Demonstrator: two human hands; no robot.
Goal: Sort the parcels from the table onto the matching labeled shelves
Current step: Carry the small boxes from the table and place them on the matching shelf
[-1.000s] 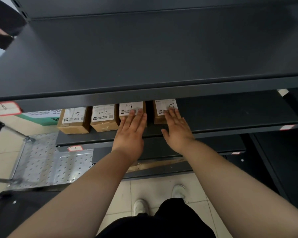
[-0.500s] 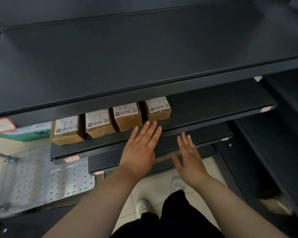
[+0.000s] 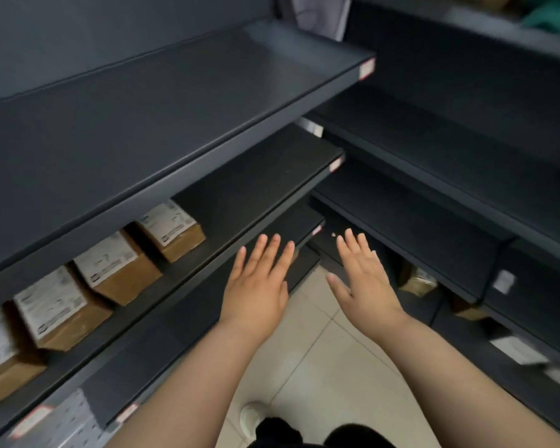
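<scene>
1. Far out to the left of the left hand [image 3: 259, 286], four brown parcels [image 3: 117, 270] stand in a row on the middle shelf [image 3: 256, 182]. Each has a white label on top, and the writing is too blurred to read. The leftmost one is cut by the frame edge.
2. The nearest parcel [image 3: 172, 231] sits up and to the left of the left hand's fingertips, apart from them.
3. Above the row and both hands hangs the upper shelf [image 3: 175, 108], dark and flat.
4. The left hand is palm down in front of the middle shelf's front edge. Its fingers are straight and slightly spread, it holds nothing, and it touches no parcel.
5. Beyond the left fingertips, a small red-edged tag [image 3: 336, 163] marks the right end of the middle shelf.
6. The right hand [image 3: 362, 279] is beside the left one with a gap between them. It is also palm down with fingers straight and spread, and it holds nothing.
7. Below the gap between the two hands lie the pale tiled floor [image 3: 320, 350] and a white shoe [image 3: 251, 415].
8. To the right of the right hand stands a second shelving unit [image 3: 434, 156], with a blurred brown parcel [image 3: 416, 281] low down in it.
</scene>
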